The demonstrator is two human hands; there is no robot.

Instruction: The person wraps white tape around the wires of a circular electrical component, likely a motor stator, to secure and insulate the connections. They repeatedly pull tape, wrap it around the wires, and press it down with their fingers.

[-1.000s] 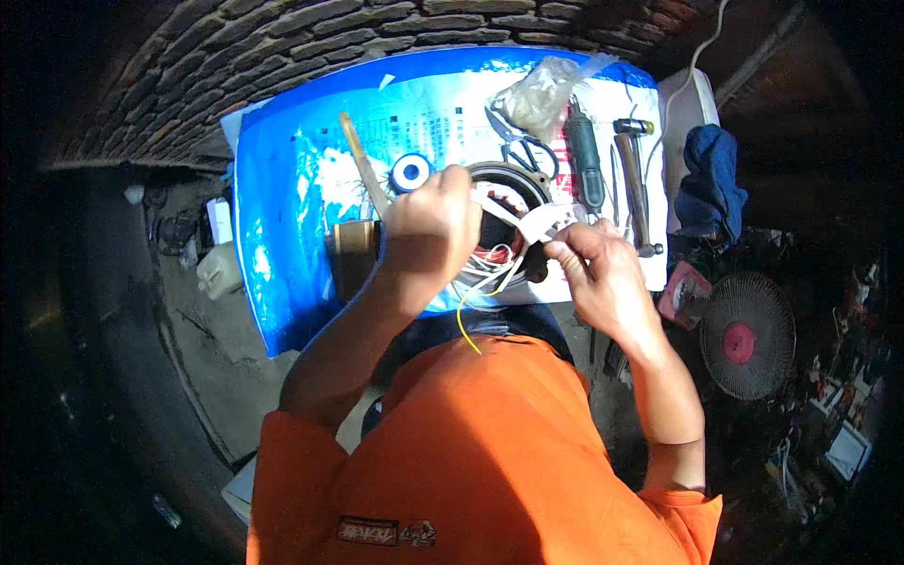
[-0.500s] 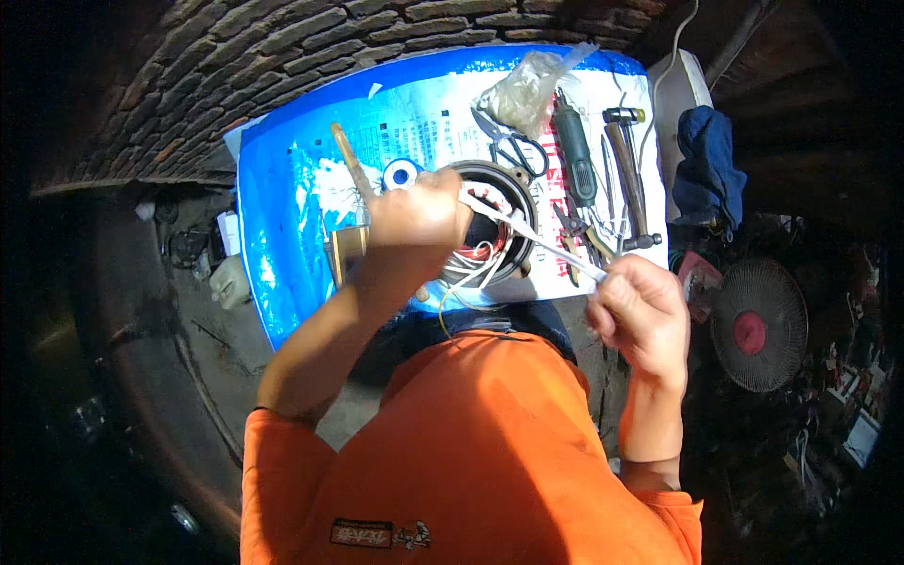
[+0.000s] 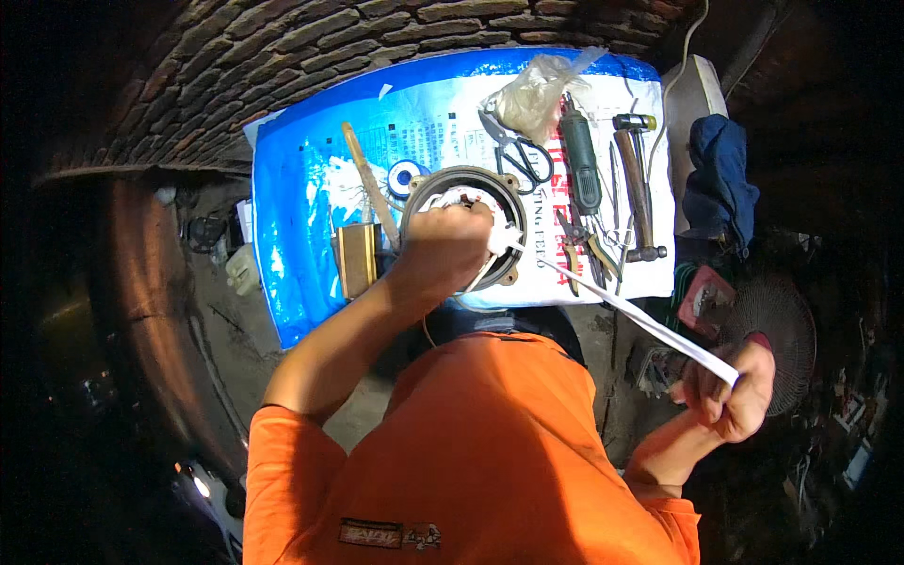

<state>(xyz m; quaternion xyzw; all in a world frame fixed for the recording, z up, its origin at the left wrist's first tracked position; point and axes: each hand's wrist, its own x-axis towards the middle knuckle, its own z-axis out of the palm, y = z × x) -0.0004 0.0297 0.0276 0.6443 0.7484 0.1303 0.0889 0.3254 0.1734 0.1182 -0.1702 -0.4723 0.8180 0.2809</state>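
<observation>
On the blue and white sheet (image 3: 311, 198) spread over the tabletop, in the head view, I see my left hand (image 3: 443, 250) clenched down on the round metal stator ring (image 3: 463, 226), pinning the near end of a white strip (image 3: 640, 320) against the windings. The strip runs taut from there, its long axis slanting away to the lower right, well off the sheet's edge, into my right hand (image 3: 730, 395), which is closed around its far end beside my hip. So the ring lies straight ahead of me, the left hand is on it and the right is well apart, at the end of the strip. Just left of the ring stand a brass-coloured block (image 3: 358, 259) and a thin wooden stick (image 3: 369, 184); to the right lie scissors (image 3: 520, 155), a green-handled tool (image 3: 579, 165), pliers (image 3: 582, 247) and a hammer (image 3: 638, 184). My left hand hides most of the ring's inside, so I cannot tell where the strip is anchored or how it is threaded. The surroundings past the sheet are too dark to read, and my orange shirt (image 3: 471, 452) covers the near edge.
</observation>
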